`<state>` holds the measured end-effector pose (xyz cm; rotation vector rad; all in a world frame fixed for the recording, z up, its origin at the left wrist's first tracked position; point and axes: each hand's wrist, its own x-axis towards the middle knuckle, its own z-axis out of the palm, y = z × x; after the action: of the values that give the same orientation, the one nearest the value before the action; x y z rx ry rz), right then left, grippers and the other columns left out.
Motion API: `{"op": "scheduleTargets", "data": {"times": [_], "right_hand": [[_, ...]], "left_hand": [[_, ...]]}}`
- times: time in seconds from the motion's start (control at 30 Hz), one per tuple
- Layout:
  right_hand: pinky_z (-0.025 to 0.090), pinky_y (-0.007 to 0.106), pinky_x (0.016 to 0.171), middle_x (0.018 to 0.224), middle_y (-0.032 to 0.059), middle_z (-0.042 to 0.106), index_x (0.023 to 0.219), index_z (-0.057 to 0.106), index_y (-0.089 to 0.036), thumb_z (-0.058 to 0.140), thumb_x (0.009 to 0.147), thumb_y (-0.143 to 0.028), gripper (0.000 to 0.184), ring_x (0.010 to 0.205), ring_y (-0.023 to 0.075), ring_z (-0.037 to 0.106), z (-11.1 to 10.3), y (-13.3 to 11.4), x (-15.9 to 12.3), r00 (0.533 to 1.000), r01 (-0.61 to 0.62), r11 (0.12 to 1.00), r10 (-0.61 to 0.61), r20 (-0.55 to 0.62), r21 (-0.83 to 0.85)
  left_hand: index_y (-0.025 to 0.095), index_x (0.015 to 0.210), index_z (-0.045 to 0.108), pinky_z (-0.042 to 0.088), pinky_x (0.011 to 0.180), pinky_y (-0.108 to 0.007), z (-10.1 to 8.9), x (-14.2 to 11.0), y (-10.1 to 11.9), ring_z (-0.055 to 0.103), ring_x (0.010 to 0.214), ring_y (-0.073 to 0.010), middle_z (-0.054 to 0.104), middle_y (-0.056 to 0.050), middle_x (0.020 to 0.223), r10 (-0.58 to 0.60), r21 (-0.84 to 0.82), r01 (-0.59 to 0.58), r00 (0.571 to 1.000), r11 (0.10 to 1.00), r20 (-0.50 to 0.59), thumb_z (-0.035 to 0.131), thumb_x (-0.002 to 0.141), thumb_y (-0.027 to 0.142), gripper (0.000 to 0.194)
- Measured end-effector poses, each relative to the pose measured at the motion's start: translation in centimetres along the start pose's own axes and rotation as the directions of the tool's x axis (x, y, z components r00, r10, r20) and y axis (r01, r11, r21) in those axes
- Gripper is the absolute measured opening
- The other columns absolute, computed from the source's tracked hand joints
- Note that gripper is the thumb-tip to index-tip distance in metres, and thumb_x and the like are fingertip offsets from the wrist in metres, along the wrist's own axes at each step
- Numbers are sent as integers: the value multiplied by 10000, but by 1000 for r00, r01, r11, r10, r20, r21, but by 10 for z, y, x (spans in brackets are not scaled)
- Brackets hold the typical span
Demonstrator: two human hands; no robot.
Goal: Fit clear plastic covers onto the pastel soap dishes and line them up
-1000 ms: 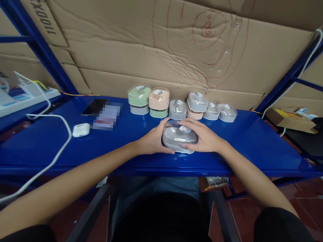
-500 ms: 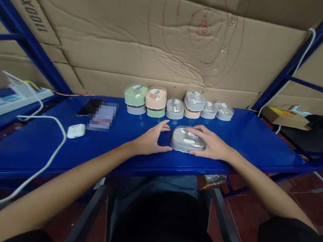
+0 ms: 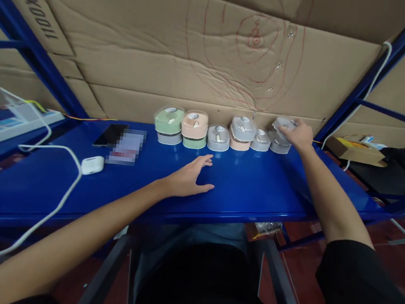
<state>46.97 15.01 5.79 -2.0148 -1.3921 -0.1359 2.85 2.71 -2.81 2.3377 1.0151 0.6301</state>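
Observation:
At the right end of a row of small lidded boxes, my right hand (image 3: pixel 300 134) grips a grey box with a clear lid (image 3: pixel 283 124). That box is over another grey box (image 3: pixel 280 144); whether the two touch I cannot tell. My left hand (image 3: pixel 189 177) rests at the table's middle, fingers apart and nothing in them. Further along the row are a green box (image 3: pixel 169 120) on a grey one, a peach box (image 3: pixel 195 123) on a green one, a single grey box (image 3: pixel 219 138), a grey box (image 3: pixel 243 128) on a peach one, and another single grey box (image 3: pixel 261 140).
On the blue table (image 3: pixel 249 186), a white earphone case (image 3: pixel 93 165), a dark phone (image 3: pixel 111 134) and a blurred-out item lie to the left. A white cable (image 3: pixel 67 200) crosses the left side. A cardboard wall (image 3: pixel 145 43) stands behind; an open carton (image 3: pixel 358 151) sits at right.
My right hand has carried the grey box from the table's front middle to the back right, above the last box in the row. My left hand has stayed nearly still.

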Motion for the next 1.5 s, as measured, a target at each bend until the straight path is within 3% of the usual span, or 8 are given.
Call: {"op": "scheduleTargets", "data": {"times": [0.17,0.33,0.6,0.8,1.07,1.2,1.33,1.5], "right_hand": [[513,627,1124,1508,389,618,1510,644,-75,877,908,-609,838,1402,519,654,14,-23,-3,990,-84,983,101,95,-163],[436,685,1190,1537,353,593,1483,631,-63,621,1072,-559,644,1466,499,565,7,-36,-28,974,107,984,-132,-186,-141],[455,615,1267,1621,267,620,1494,651,-113,563,1053,-544,624,1496,441,579,53,-130,-112,428,884,451,-886,178,122],[299,690,1377,1829,290,388,1692,441,-66,633,1021,-610,885,1719,500,316,88,-142,-142,508,800,586,-776,374,127],[582,702,1052,1466,328,662,1464,620,-107,711,920,-806,890,1308,550,679,9,-130,-194,704,622,778,-605,371,87],[635,618,996,1441,255,703,1585,563,-169,863,833,-616,925,1195,462,761,6,-130,-190,516,624,728,-656,550,284],[523,618,1244,1618,154,656,1646,556,-276,925,786,-575,982,1476,408,638,12,-114,-171,260,591,414,-910,323,693],[423,638,1340,1727,104,588,1676,543,-325,841,892,-708,921,1578,401,565,12,-78,-130,443,445,474,-854,273,760]], "left_hand": [[211,1771,267,427,1352,-569,-4,-1,9,521,1638,-381,532,-225,1731,-39,27,38,998,999,48,764,963,575,1016],[201,1757,281,440,1343,-572,-4,-1,12,525,1633,-385,509,-232,1735,-43,35,41,997,999,58,737,964,584,992],[207,1703,358,467,1336,-580,-3,-2,12,585,1578,-376,530,-218,1693,-6,35,5,1000,999,15,726,974,543,882],[245,1615,481,536,1284,-567,-3,0,5,652,1486,-362,617,-164,1599,63,88,-52,990,995,-123,727,993,487,711],[238,1690,392,458,1341,-638,-4,4,-5,518,1612,-447,505,-218,1718,174,108,-147,931,983,-320,964,827,537,1077],[228,1747,330,406,1364,-682,-5,4,-11,441,1663,-496,418,-256,1789,140,14,-141,955,990,-261,1024,714,659,1317],[240,1793,266,417,1344,-699,-11,4,-13,472,1646,-501,425,-268,1797,107,-110,-131,975,985,-197,1051,665,664,1439],[284,1695,518,432,1337,-662,-18,3,-7,575,1568,-438,613,-179,1665,158,-75,-164,985,984,-72,1013,765,569,1091]]}}
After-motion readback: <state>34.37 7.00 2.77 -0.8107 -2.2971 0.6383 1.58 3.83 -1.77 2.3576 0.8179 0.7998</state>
